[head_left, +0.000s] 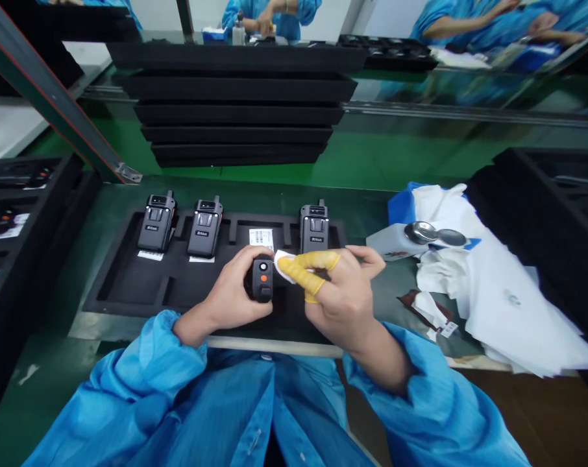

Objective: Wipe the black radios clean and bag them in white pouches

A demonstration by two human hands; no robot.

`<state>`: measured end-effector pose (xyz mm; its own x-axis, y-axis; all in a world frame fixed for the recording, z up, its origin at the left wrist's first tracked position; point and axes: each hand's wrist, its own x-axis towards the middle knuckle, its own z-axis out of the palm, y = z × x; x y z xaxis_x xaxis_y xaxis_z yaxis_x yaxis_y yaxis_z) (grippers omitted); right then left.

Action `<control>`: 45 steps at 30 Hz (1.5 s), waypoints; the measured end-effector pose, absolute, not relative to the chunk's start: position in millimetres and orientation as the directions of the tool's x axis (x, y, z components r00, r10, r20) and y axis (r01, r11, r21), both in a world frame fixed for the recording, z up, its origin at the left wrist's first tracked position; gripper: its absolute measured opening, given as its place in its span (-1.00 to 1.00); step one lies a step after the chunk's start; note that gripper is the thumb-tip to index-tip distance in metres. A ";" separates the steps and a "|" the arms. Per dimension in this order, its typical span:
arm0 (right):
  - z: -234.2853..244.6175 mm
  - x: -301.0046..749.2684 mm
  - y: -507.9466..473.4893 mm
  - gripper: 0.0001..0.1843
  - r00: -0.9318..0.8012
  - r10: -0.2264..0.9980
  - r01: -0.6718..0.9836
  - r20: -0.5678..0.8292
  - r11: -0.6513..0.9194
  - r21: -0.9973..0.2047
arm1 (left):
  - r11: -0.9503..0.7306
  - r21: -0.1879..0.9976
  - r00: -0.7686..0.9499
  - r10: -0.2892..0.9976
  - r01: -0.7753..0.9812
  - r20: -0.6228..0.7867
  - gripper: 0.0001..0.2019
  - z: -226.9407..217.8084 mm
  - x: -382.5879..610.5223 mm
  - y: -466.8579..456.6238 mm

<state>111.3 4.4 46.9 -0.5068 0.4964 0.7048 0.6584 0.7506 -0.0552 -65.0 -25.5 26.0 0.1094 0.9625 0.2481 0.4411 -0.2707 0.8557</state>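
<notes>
Gripping a small black handset (262,282) at lower centre of the frame, the left hand (233,288) is curling its fingers around it, hiding most of its body. The right hand (345,292) is pinching a white wipe (285,269) between yellow finger cots (304,267), its folds half hidden, above a black foam tray (128,292).

Here a black foam tray (128,295) is set on the green-topped desk (357,207), white cloth (508,305) heaped up right beside it!
</notes>
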 end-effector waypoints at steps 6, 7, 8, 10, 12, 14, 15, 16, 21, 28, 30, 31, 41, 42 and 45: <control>45.8 97.1 -1.0 -0.57 -0.505 0.450 0.627 0.736 0.778 -0.046 | -0.317 0.855 0.135 0.949 0.410 0.287 -0.51 24.1 -66.1 -25.1; 45.4 95.9 -2.0 -0.58 -0.508 0.436 0.617 0.743 0.786 -0.040 | -0.324 0.856 0.144 0.946 0.403 0.291 -0.52 24.2 -66.0 -24.9; 44.8 95.8 -2.6 -0.58 -0.509 0.424 0.614 0.749 0.789 -0.030 | -0.330 0.855 0.151 0.944 0.400 0.294 -0.53 24.3 -65.8 -24.6; 43.0 98.8 -1.5 -0.60 -0.503 0.402 0.624 0.765 0.781 -0.001 | -0.341 0.848 0.164 0.940 0.405 0.300 -0.52 24.5 -65.4 -24.3; 40.7 103.7 1.8 -0.60 -0.488 0.394 0.653 0.779 0.757 0.026 | -0.349 0.839 0.166 0.937 0.417 0.308 -0.51 24.5 -65.4 -24.2; 39.3 107.0 4.6 -0.62 -0.449 0.405 0.693 0.796 0.721 0.024 | -0.354 0.833 0.161 0.935 0.425 0.315 -0.51 24.1 -65.8 -24.6; 39.2 107.3 4.9 -0.63 -0.426 0.417 0.708 0.803 0.706 0.009 | -0.355 0.832 0.157 0.935 0.427 0.319 -0.50 23.9 -66.0 -24.9; 39.5 106.6 4.2 -0.63 -0.406 0.426 0.714 0.808 0.700 -0.010 | -0.355 0.831 0.153 0.935 0.428 0.320 -0.50 23.6 -66.3 -25.3; 42.2 96.5 -4.2 -0.59 -0.477 0.417 0.653 0.774 0.757 -0.005 | -0.318 0.850 0.144 0.948 0.419 0.283 -0.50 23.2 -66.8 -26.5; 21.2 111.3 11.6 -0.64 -0.444 0.495 0.755 0.747 0.656 0.014 | -0.334 0.832 0.127 0.942 0.443 0.311 -0.51 24.4 -69.6 -28.4; 12.9 121.5 13.0 -0.65 -0.395 0.556 0.797 0.731 0.603 -0.028 | -0.340 0.830 0.132 0.940 0.443 0.315 -0.51 24.3 -69.7 -29.9; 9.0 127.0 12.4 -0.66 -0.371 0.576 0.812 0.728 0.582 -0.047 | -0.339 0.828 0.131 0.940 0.447 0.315 -0.51 24.3 -69.6 -30.8; -22.6 164.3 2.9 -0.70 -0.234 0.636 0.827 0.736 0.527 -0.193 | 0.052 0.617 -0.090 0.995 0.785 0.031 -0.25 62.5 -72.3 20.8; -24.1 164.8 2.6 -0.68 -0.222 0.642 0.828 0.734 0.522 -0.206 | 0.107 0.542 -0.117 0.993 0.834 -0.016 -0.17 67.0 -69.7 32.6; -26.6 164.6 2.6 -0.64 -0.223 0.645 0.833 0.731 0.516 -0.201 | 0.182 0.329 -0.162 0.983 0.926 -0.089 -0.09 70.4 -56.8 63.4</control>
